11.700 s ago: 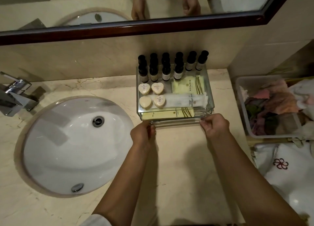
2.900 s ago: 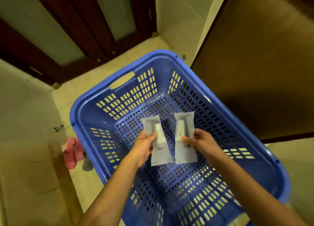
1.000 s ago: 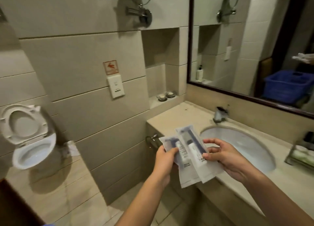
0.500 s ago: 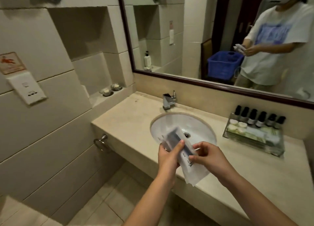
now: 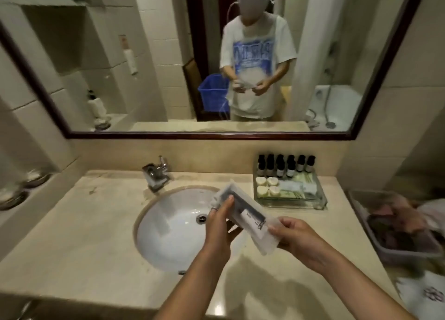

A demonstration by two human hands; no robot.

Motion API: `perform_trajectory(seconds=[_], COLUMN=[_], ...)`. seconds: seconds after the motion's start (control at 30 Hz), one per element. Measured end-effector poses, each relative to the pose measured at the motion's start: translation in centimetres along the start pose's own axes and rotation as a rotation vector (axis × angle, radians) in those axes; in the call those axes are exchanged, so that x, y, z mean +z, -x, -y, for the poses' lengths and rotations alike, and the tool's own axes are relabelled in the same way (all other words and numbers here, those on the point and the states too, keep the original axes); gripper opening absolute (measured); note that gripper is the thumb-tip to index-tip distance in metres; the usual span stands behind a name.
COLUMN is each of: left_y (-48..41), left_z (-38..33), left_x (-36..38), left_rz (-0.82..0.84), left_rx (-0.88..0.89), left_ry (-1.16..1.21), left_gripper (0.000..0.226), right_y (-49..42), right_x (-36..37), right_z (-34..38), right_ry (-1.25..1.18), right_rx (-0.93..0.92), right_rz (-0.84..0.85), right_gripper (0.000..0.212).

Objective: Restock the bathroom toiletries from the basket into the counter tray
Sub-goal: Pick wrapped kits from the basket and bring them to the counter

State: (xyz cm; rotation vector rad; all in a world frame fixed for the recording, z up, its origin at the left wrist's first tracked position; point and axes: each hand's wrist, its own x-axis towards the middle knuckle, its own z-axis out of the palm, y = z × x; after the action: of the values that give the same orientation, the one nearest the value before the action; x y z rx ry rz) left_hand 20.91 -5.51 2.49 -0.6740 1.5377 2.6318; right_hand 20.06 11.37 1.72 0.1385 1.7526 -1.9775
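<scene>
Above a bathroom counter [image 5: 84,235], beside the sink [image 5: 173,226], the left hand [image 5: 218,228] grips the packets [image 5: 250,220] at their far end, thumb on top; the right hand [image 5: 297,238] pinches the near end. The tray [image 5: 291,205] sits nearby.

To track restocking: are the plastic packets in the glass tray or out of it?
Out. Left hand and right hand hold the packets above the sink, left of the tray.

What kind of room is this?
Probably a hotel bathroom: a sink with a faucet, a big wall mirror, and a glass tray of small toiletry bottles and soaps.
</scene>
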Motion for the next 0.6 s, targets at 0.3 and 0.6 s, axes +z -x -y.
perform_trajectory(seconds=[0.3, 0.6], left_y=[-7.4, -10.8], left_z=[0.4, 7.2], left_x=[1.4, 9.1], left_rz=[0.249, 0.195], left_rx=[-0.213, -0.382], left_ry=[-0.483, -0.529], left_gripper=[0.026, 0.023], right_y=[-1.8, -6.0], right_x=[-6.9, -15.1], right_z=[0.8, -0.9], right_ry=[0.211, -0.091], right_rx=[-0.073, 0.099], right_rz=[-0.337, -0.789], right_gripper=[0.023, 0.031])
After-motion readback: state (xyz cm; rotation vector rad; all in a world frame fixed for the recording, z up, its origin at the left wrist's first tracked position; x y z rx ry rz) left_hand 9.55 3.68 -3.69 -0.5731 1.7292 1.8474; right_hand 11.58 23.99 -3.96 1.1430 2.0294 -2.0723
